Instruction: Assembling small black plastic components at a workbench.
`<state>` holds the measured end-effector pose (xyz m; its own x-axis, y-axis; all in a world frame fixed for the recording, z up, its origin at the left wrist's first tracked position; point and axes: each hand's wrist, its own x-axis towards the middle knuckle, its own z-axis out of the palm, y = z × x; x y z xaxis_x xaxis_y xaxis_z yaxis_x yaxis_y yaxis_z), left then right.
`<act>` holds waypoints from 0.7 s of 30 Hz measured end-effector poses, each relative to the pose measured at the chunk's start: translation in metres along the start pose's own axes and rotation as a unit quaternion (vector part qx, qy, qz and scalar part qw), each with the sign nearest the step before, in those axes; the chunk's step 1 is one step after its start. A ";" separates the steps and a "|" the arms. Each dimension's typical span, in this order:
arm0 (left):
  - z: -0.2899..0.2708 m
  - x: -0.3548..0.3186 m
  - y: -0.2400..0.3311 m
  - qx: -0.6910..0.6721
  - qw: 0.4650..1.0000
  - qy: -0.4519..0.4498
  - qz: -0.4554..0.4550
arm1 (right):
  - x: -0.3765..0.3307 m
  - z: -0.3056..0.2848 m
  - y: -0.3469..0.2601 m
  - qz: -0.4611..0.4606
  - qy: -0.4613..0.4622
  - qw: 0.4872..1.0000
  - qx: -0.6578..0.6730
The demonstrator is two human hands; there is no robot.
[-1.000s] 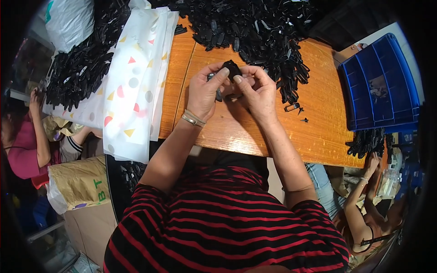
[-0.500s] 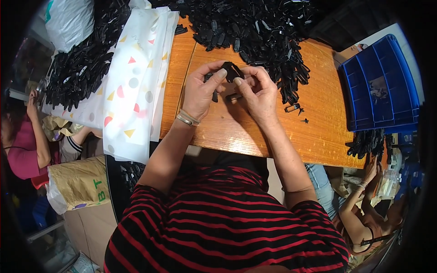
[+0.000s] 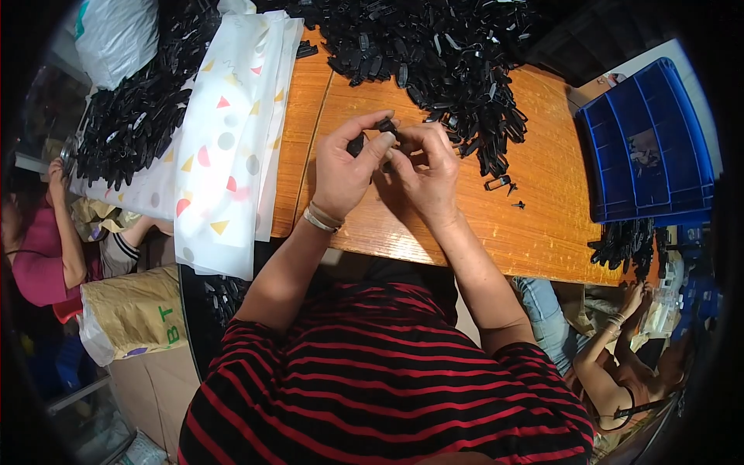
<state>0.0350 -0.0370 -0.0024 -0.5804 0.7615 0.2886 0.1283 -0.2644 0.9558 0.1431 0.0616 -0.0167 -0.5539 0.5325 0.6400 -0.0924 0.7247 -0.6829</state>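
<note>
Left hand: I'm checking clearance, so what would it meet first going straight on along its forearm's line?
Probably the near edge of the pile of black pieces, just beyond the left hand, though it might pass above: its height over the table is unclear.

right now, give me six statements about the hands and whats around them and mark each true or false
1. The left hand holds a black part. True.
2. The right hand is far from the left hand. False: the two are close together, above the table.
3. The patterned sheet lies to the left of both hands. True.
4. The crate is at the left edge of the view. False: the crate is on the right.
5. A heap of black parts lies beyond the hands. True.
6. The left wrist is bare. False: it has a band around it.
</note>
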 end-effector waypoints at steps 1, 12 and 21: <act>0.000 -0.003 0.002 0.001 1.000 0.000 -0.001 | -0.002 0.002 0.001 0.027 -0.012 0.999 0.023; -0.015 -0.025 0.021 -0.061 0.998 -0.033 -0.007 | -0.019 0.007 -0.036 0.098 -0.141 0.968 0.183; -0.074 -0.088 0.020 -0.034 0.980 0.052 -0.189 | -0.043 0.031 -0.057 0.128 -0.290 0.931 0.181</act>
<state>0.0289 -0.1535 -0.0132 -0.6553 0.7493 -0.0955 -0.1629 -0.0167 0.9865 0.1466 -0.0161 -0.0161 -0.9402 0.2660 0.2128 -0.1093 0.3560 -0.9281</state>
